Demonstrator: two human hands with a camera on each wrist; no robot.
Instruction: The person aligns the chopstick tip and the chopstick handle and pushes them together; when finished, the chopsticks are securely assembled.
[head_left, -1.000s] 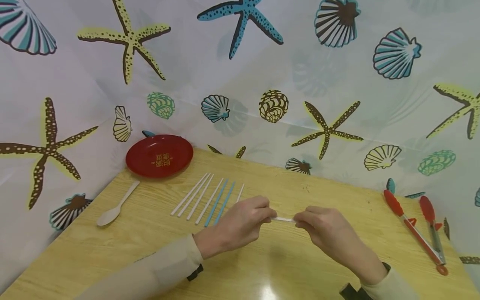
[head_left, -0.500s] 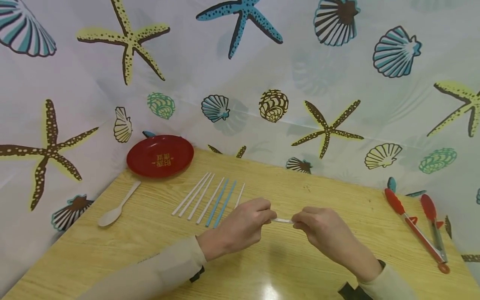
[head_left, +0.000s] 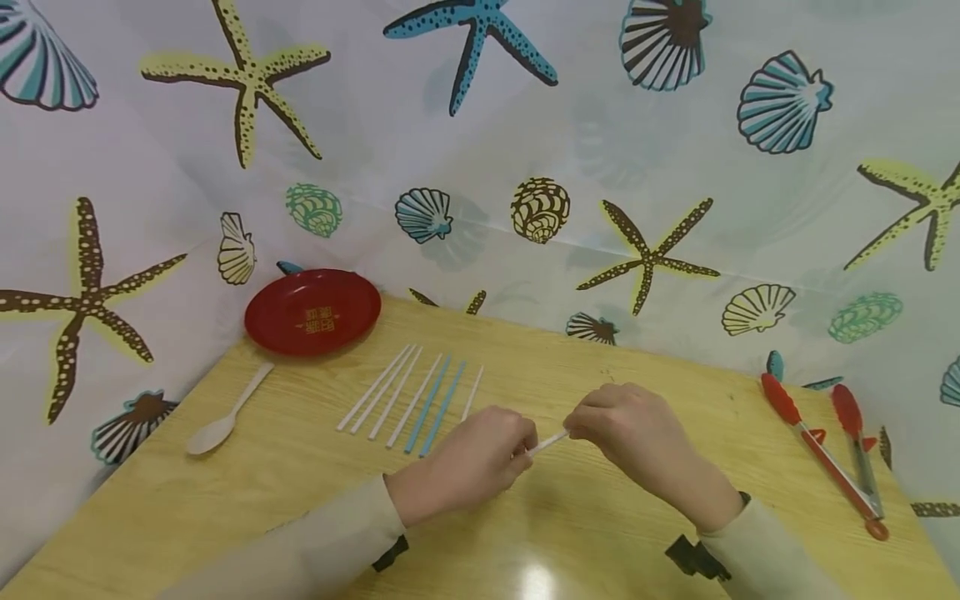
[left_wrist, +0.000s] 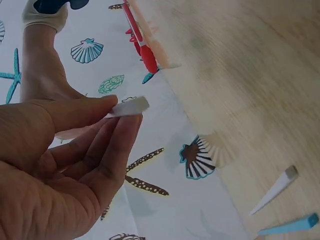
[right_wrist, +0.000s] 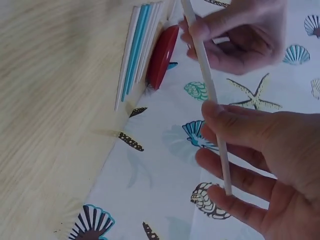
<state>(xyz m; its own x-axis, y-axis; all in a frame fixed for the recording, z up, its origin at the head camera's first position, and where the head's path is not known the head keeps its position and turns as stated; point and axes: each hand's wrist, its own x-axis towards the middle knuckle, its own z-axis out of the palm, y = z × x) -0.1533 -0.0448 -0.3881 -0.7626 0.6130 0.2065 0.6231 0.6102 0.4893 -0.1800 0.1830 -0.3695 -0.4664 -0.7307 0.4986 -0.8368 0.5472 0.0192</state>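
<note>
A white chopstick (head_left: 549,442) is held between both hands above the middle of the table. My left hand (head_left: 472,462) pinches it near its blunt, square end (left_wrist: 140,105), thumb on one side and fingers on the other. Towards the other end my right hand (head_left: 637,442) grips it between thumb and fingers, and the thin tip rests against a fingertip in the right wrist view. Left of the hands lie several white chopsticks (head_left: 415,402) and two blue chopsticks (head_left: 429,404) in a slanted row. My left hand partly covers the nearest white chopstick (head_left: 472,393).
A red plate (head_left: 270,321) stands at the back left against the patterned cloth (head_left: 510,142). In front of it lies a pale spoon (head_left: 217,433). Red-tipped tongs (head_left: 835,468) lie spread at the right side of the wooden table (head_left: 630,533).
The right hand has risen slightly and come closer to the left. The held chopstick, level before, now slants with its right end higher. The view has shifted a little.
</note>
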